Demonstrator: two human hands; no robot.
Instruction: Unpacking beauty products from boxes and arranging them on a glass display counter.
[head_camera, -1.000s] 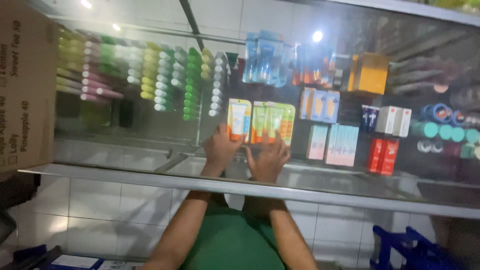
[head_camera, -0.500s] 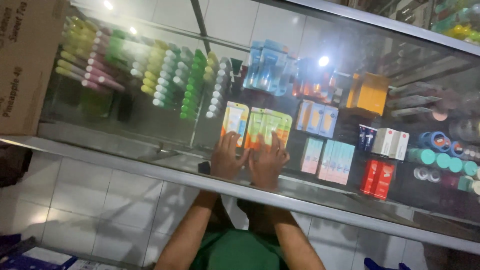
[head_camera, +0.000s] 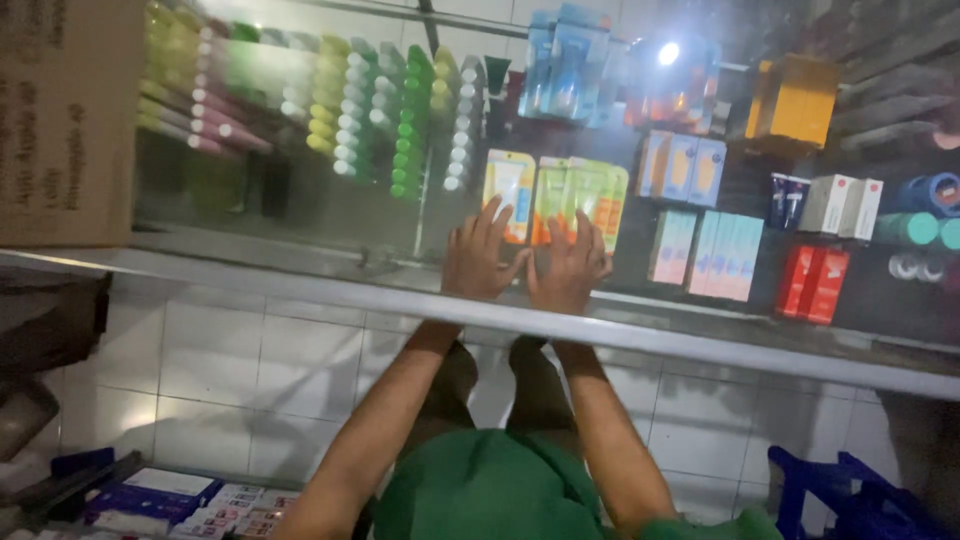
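Both my arms reach past the metal rail (head_camera: 700, 345) of a glass display case onto a shelf inside it. My left hand (head_camera: 478, 258) lies flat with its fingers spread, the fingertips on a yellow and orange blister pack (head_camera: 510, 180). Beside it, my right hand (head_camera: 570, 265) is also flat and spread, its fingers against the yellow and green packs (head_camera: 592, 192). Neither hand grips anything. The packs stand side by side in a short row.
A cardboard box (head_camera: 60, 120) sits on the case at the left. The shelf holds rows of coloured tubes (head_camera: 375, 120), pale blue boxes (head_camera: 715, 250), red boxes (head_camera: 815, 282) and an orange box (head_camera: 795, 95). Below are white floor tiles (head_camera: 250, 380) and a blue crate (head_camera: 840, 490).
My hands stay at the same row of packs while their fingers spread and slide a little higher over them. The view has drifted slightly and tilted.
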